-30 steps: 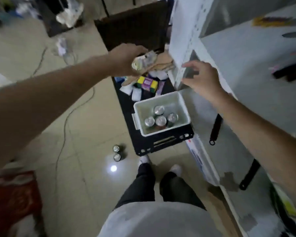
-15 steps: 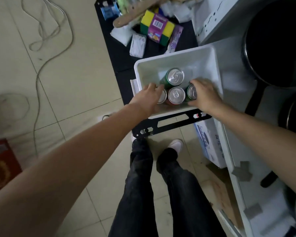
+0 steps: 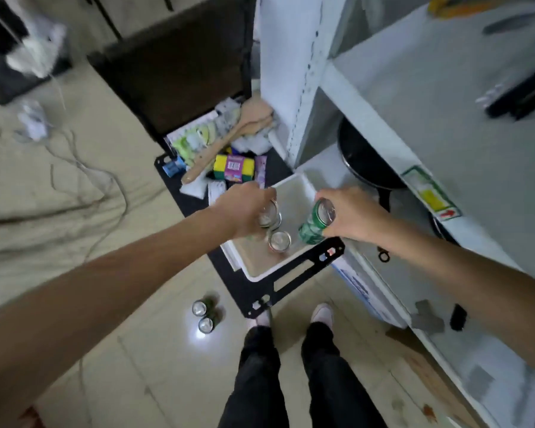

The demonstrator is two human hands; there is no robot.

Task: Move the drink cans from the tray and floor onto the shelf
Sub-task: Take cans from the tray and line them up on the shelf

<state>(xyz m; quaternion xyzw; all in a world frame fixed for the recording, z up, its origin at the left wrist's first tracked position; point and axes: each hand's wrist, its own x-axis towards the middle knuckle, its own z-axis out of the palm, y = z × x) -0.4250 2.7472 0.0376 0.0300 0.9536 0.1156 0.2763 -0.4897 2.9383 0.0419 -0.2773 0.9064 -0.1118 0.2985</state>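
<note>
Hands reach down from a head-worn camera toward a white plastic tray point(image 3: 261, 273) that sits on a black platform point(image 3: 294, 278) above a pale tiled floor point(image 3: 112, 273). The right hand point(image 3: 351, 216) is clenched around a green drink can point(image 3: 315, 223), which is tilted and raised over the tray's right side. The left hand point(image 3: 244, 210) is curled over a silver-topped can point(image 3: 270, 215) at the tray's left side, its fingers wrapped around the can's upper part. One more can point(image 3: 279, 240) stands upright inside the tray, between the two hands. Two further cans point(image 3: 205, 316) stand side by side on the floor, just left of the platform's near corner. A white shelf point(image 3: 420, 97) unit rises on the right, with a dark pan point(image 3: 363, 162) on a lower level. Beyond the tray on the platform lie a yellow and green sponge pack point(image 3: 233, 166) and a wooden spoon point(image 3: 229, 140). Dark trouser legs and pale shoes show below.
</note>
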